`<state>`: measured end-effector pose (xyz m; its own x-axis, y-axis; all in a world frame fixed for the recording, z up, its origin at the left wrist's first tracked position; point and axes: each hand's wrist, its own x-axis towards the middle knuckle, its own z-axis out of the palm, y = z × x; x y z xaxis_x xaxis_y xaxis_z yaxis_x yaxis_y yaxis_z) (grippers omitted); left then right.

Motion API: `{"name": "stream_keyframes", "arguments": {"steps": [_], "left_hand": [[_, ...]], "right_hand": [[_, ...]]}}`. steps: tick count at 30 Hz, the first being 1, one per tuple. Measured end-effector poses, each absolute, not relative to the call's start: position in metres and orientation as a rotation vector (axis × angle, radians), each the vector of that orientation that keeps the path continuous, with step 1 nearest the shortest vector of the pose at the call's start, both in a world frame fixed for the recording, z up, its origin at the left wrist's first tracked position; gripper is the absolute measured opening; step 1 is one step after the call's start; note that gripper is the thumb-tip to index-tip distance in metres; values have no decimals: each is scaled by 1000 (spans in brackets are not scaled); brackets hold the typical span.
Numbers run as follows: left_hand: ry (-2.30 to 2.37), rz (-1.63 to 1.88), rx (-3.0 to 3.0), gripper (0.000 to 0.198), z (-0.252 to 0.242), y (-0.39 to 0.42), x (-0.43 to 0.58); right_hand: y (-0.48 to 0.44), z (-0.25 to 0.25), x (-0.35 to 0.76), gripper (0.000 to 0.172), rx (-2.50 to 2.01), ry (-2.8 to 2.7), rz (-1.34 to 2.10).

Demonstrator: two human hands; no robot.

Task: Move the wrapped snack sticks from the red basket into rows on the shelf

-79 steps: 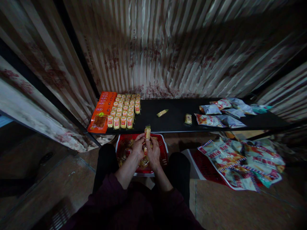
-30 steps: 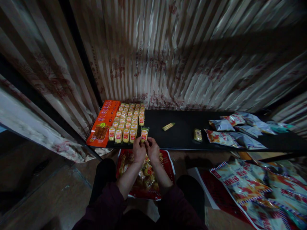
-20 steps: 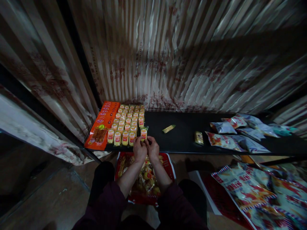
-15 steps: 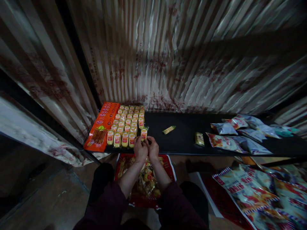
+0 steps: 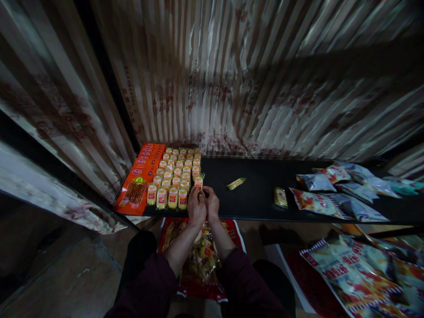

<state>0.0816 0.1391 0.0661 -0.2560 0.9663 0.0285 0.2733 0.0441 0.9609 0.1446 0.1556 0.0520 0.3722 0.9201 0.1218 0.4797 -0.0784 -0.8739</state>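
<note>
Small wrapped cakes (image 5: 172, 198) with red and white labels stand in tight rows on the black shelf (image 5: 251, 170). At the right end of the front rows, my left hand (image 5: 196, 207) and my right hand (image 5: 212, 204) meet with fingers bent and closed. They grip the lower end of one wrapped cake (image 5: 198, 183), whose label faces up; the fingertips are partly hidden. Below my forearms lies an open red bag (image 5: 237, 236) with more wrapped cakes in it.
A flat orange snack packet (image 5: 134, 181) lies left of the rows. Further right on the shelf are a narrow wrapped piece (image 5: 236, 183), a single wrapped cake (image 5: 280, 197) and several snack bags (image 5: 316, 203). Larger bags (image 5: 351, 269) lie low at the right. A striped curtain (image 5: 218, 88) hangs behind.
The view has shifted slightly. My hands stay at the same end of the rows, drawn closer together around the wrapped cake.
</note>
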Motion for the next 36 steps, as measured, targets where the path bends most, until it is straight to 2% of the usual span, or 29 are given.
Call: {"name": "stream_keyframes", "arguments": {"steps": [11,28,36], "left_hand": [[1628,1229,1327,40,69,147,84],[1580,1261,1335,40,60,160,86],[1566,1251,1324,41,60,164,85]], "right_hand": [[170,46,146,35,-1693,-1284,620],[184,39,151,27,-1706,-1403,464],[196,29,153,45,-1664,-1363,570]]}}
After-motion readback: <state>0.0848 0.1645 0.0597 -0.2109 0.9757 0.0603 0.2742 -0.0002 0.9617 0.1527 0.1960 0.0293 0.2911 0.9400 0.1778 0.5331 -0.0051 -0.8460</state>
